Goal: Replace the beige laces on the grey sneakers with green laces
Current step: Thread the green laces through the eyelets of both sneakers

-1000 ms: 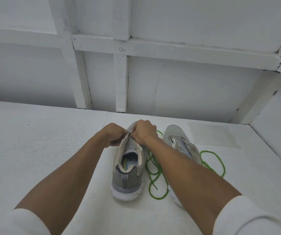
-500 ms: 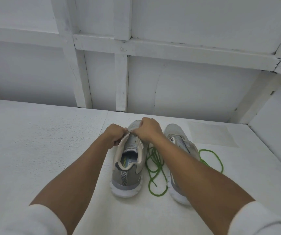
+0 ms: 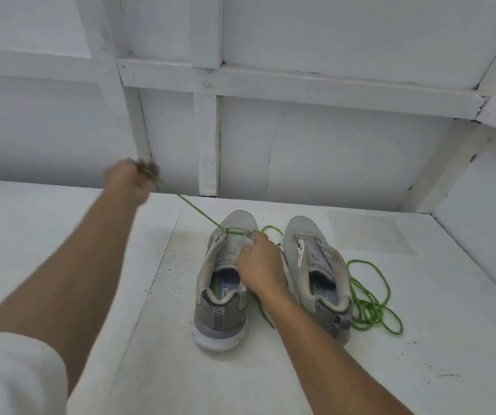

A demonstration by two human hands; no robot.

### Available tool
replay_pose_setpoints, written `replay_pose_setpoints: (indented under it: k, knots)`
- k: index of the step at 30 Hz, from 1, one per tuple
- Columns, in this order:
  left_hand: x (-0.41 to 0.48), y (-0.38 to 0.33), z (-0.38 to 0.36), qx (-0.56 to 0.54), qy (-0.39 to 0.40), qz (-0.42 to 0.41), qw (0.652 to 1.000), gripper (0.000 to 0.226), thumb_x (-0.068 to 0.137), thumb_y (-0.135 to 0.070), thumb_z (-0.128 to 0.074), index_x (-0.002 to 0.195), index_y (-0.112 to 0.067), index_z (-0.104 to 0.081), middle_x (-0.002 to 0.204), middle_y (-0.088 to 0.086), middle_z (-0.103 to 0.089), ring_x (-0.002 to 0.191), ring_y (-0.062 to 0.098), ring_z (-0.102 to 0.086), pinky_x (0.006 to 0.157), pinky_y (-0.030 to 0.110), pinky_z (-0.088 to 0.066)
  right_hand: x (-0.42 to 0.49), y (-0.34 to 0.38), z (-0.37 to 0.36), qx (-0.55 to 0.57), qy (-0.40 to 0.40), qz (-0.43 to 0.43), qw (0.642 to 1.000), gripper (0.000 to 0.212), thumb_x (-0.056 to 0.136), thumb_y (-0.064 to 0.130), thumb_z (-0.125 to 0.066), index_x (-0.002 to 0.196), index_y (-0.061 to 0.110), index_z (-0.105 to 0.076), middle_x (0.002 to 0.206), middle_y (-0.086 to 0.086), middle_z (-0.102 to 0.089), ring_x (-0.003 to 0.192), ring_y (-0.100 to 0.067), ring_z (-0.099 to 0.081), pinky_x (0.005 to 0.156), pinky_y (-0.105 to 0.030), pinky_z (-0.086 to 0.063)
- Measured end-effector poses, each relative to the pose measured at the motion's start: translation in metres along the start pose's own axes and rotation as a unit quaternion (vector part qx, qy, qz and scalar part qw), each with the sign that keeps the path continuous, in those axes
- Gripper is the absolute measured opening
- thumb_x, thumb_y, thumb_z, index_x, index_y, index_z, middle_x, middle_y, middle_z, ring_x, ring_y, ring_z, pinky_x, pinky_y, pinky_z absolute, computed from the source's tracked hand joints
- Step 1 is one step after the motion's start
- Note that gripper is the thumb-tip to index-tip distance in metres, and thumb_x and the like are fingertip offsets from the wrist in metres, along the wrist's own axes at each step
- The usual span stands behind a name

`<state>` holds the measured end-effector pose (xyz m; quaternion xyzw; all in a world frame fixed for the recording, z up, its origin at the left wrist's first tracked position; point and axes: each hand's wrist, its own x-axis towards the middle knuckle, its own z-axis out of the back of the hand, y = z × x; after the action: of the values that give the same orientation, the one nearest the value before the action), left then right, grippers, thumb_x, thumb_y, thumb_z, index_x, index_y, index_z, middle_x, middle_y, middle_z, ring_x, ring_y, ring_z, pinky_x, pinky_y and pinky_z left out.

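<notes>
Green lace, thin and bright, stretched taut from front eyelets of grey sneaker on white table up to raised left hand, fingers pinching it; right hand fingers gripping sneaker's eyelet edge.

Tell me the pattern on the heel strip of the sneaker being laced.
Black-and-white chevrons on the heel strip, clearest in the head view.

The left sneaker and right sneaker stand side by side on the platform, toes toward the wall — coiled lace just right of both, threaded lace running up and left off the left sneaker.
</notes>
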<state>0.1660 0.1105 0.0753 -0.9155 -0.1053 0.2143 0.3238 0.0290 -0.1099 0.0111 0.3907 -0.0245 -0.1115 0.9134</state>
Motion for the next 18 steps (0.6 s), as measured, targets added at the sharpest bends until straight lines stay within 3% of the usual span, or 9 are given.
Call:
replay_pose_setpoints:
  k: [2,4,5,6,7,9,10,15,18]
  knots:
    - [0.007,-0.035,-0.006,0.016,-0.008,-0.054,0.998,0.031,0.098,0.0,-0.033,0.075,-0.015,-0.046,0.058,-0.001,-0.048,0.036,0.007,-0.045,0.039,0.016,-0.036,-0.002,-0.001,-0.001,0.023,-0.015,-0.009,1.0,0.03,0.098,0.018,-0.039,0.124,0.007,-0.049,0.125,-0.011,-0.054,0.103,-0.026,-0.052,0.074,-0.028,-0.034]
    - [0.004,-0.031,-0.009,0.202,0.004,-0.117,0.972,0.03,0.095,0.002,-0.038,0.076,-0.017,-0.05,0.063,0.0,-0.05,0.033,0.003,-0.04,0.037,0.015,-0.027,-0.002,-0.003,-0.003,0.031,-0.026,-0.011,0.999,0.029,0.099,0.019,-0.038,0.124,0.008,-0.049,0.123,-0.01,-0.054,0.095,-0.021,-0.047,0.075,-0.028,-0.033]
    - [-0.003,-0.013,-0.009,0.326,0.038,-0.14,0.934,0.028,0.094,0.003,-0.041,0.08,-0.017,-0.055,0.067,0.002,-0.052,0.032,0.002,-0.04,0.035,0.014,-0.026,-0.002,-0.003,-0.003,0.031,-0.028,-0.013,0.999,0.029,0.099,0.02,-0.038,0.124,0.009,-0.049,0.123,-0.009,-0.053,0.093,-0.019,-0.045,0.074,-0.028,-0.032]
    - [-0.012,0.011,-0.005,0.461,0.102,-0.145,0.87,0.023,0.094,0.002,-0.045,0.088,-0.016,-0.059,0.07,0.003,-0.056,0.033,0.001,-0.043,0.035,0.013,-0.029,-0.002,-0.003,-0.004,0.029,-0.028,-0.014,0.999,0.029,0.099,0.02,-0.038,0.124,0.009,-0.049,0.124,-0.008,-0.053,0.094,-0.02,-0.046,0.075,-0.027,-0.032]
    - [-0.02,0.039,0.003,0.589,0.17,-0.134,0.779,0.018,0.095,-0.004,-0.05,0.1,-0.017,-0.061,0.075,0.004,-0.062,0.04,0.0,-0.05,0.039,0.014,-0.035,-0.002,-0.004,-0.005,0.026,-0.029,-0.014,0.999,0.029,0.099,0.021,-0.038,0.125,0.01,-0.049,0.125,-0.008,-0.052,0.098,-0.021,-0.048,0.075,-0.027,-0.032]
    - [-0.033,0.088,0.022,0.763,0.257,-0.136,0.577,0.018,0.097,-0.022,-0.056,0.113,-0.016,-0.061,0.092,0.007,-0.07,0.072,0.008,-0.062,0.064,0.02,-0.046,-0.002,-0.003,-0.006,0.022,-0.032,-0.014,0.999,0.029,0.1,0.022,-0.039,0.124,0.01,-0.049,0.125,-0.008,-0.052,0.103,-0.023,-0.051,0.075,-0.027,-0.032]
    - [-0.037,0.103,0.03,0.802,0.263,-0.157,0.513,0.022,0.097,-0.028,-0.055,0.111,-0.013,-0.062,0.098,0.01,-0.07,0.084,0.016,-0.061,0.073,0.025,-0.045,-0.002,-0.002,-0.006,0.021,-0.033,-0.013,0.999,0.029,0.1,0.022,-0.039,0.124,0.01,-0.049,0.125,-0.008,-0.052,0.103,-0.023,-0.051,0.075,-0.027,-0.031]
    - [-0.027,0.09,0.025,0.864,0.233,-0.208,0.394,0.022,0.096,-0.02,-0.045,0.106,-0.005,-0.058,0.113,0.02,-0.063,0.1,0.035,-0.058,0.078,0.035,-0.046,-0.002,-0.003,-0.008,0.021,-0.036,-0.013,0.999,0.028,0.099,0.022,-0.038,0.121,0.009,-0.05,0.121,-0.008,-0.053,0.099,-0.022,-0.049,0.076,-0.029,-0.034]
    - [0.003,0.03,0.02,0.862,0.087,-0.255,0.429,0.028,0.096,-0.016,-0.045,0.114,0.004,-0.051,0.121,0.03,-0.054,0.109,0.042,-0.055,0.084,0.041,-0.044,-0.003,-0.004,-0.008,0.032,-0.038,-0.013,0.999,0.027,0.098,0.021,-0.038,0.118,0.008,-0.052,0.118,-0.008,-0.054,0.098,-0.023,-0.051,0.076,-0.03,-0.036]
